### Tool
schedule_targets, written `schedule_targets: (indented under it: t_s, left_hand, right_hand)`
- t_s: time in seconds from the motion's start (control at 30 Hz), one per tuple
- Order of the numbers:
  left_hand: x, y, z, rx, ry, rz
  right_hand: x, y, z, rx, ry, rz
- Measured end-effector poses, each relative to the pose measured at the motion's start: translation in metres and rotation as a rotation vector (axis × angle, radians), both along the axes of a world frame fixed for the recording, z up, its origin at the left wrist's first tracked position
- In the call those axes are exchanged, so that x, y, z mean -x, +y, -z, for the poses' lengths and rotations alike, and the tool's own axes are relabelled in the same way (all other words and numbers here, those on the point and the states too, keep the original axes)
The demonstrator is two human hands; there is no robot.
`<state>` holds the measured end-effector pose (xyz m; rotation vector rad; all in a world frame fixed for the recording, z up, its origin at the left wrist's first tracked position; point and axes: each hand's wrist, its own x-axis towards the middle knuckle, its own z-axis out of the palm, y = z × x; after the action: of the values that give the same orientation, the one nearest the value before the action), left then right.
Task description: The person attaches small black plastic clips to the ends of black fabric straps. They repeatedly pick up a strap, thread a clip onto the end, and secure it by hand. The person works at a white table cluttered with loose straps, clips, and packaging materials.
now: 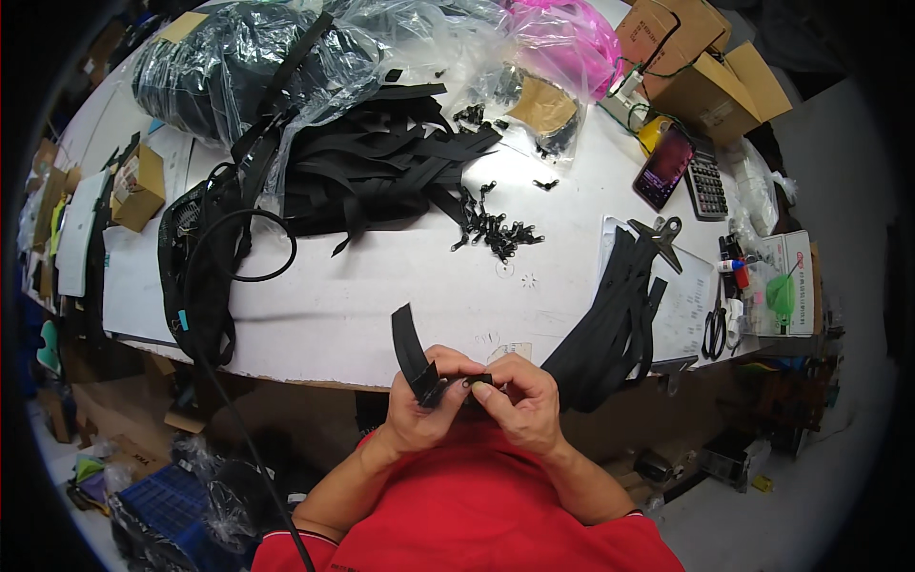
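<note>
before white table, left hand pinching black strip, right hand pinching small black piece.

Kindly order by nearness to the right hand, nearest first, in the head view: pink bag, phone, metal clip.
From the right hand:
1. Metal clip: on the right, ahead.
2. Phone: right, beyond the clip.
3. Pink bag: far side.

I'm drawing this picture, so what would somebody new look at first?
Probably the bright red shirt at the bottom and the pink plastic bundle at the top, right of the middle. Next might come the big pile of black strips on the table's far side, left of the middle. Just above the shirt, the left hand holds a black strip beside the right hand.
</note>
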<state>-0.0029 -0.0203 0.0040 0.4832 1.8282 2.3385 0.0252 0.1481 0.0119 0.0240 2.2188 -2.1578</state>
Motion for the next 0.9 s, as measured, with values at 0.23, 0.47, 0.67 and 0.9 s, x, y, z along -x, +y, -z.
schedule_targets:
  t_s: [0.23, 0.47, 0.67, 0.9]
  left_hand:
    - [-0.007, 0.002, 0.007, 0.028, 0.028, -0.052]
    - [-0.014, 0.005, 0.008, 0.110, 0.133, -0.213]
    - [-0.014, 0.006, 0.015, 0.198, 0.270, -0.221]
    - [-0.008, 0.004, 0.007, -0.002, -0.178, -0.062]
  right_hand:
    - [-0.002, 0.000, -0.011, 0.052, -0.202, -0.052]
    - [0.008, 0.007, -0.016, -0.158, 0.002, -0.108]
    - [0.003, 0.003, -0.015, -0.121, -0.029, -0.018]
    - [0.005, 0.008, 0.003, -0.020, 0.012, 0.016]
